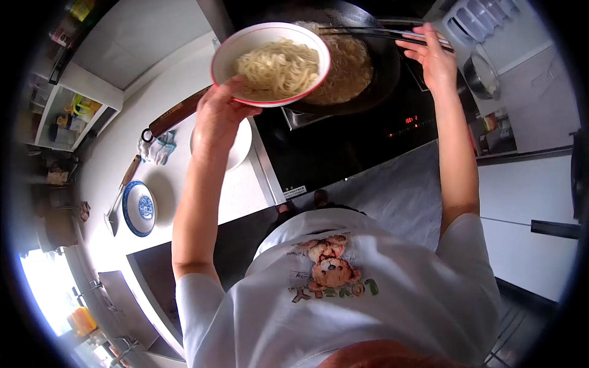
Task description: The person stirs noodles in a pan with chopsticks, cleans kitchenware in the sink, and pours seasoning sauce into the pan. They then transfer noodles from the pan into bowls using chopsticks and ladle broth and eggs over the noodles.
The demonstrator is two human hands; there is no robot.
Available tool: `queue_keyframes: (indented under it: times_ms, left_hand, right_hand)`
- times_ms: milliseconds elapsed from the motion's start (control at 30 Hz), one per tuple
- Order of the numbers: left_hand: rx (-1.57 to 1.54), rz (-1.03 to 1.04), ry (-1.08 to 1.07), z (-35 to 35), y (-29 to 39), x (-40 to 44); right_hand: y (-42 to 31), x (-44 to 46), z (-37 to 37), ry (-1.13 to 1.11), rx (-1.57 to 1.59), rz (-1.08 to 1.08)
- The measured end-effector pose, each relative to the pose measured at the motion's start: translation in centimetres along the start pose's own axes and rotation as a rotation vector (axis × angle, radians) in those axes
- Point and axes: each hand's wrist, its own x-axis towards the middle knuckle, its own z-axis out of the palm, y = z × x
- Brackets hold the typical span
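My left hand (224, 113) grips the near-left rim of a white bowl with a red edge (222, 64). Pale noodles (279, 69) lie heaped inside it, and the bowl is held over the left side of a dark wok (385, 73). In the wok is brownish liquid (350, 70) that looks to have noodles in it. My right hand (432, 54) is closed around a pair of dark chopsticks (380, 30), to the right of the wok. The chopsticks point left, with their tips at the wok's contents, close to the bowl's far right rim.
The wok sits on a black cooktop (343, 147) with red lit digits. On the left counter are a white bowl (240, 146), a blue-patterned bowl (140, 208), a wooden-handled spatula (127, 178) and a cloth (158, 147). A metal bowl (481, 76) stands at right.
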Motion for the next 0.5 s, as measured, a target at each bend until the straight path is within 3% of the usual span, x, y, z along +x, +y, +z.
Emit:
queue_keyframes:
  times_ms: [200, 333, 500]
  left_hand:
    - [0.065, 0.05, 0.038, -2.8, 2.5, -1.6]
    - [0.048, 0.097, 0.078, -3.3, 3.4, -3.2]
    - [0.04, 0.102, 0.121, -4.2, 3.4, -3.9]
  right_hand:
    - [2.4, -2.1, 4.8, -0.342, -0.145, 0.106]
    - [0.2, 0.8, 1.6, -0.268, -0.453, 0.047]
    - [2.2, 2.8, 2.2, -0.183, -0.367, 0.005]
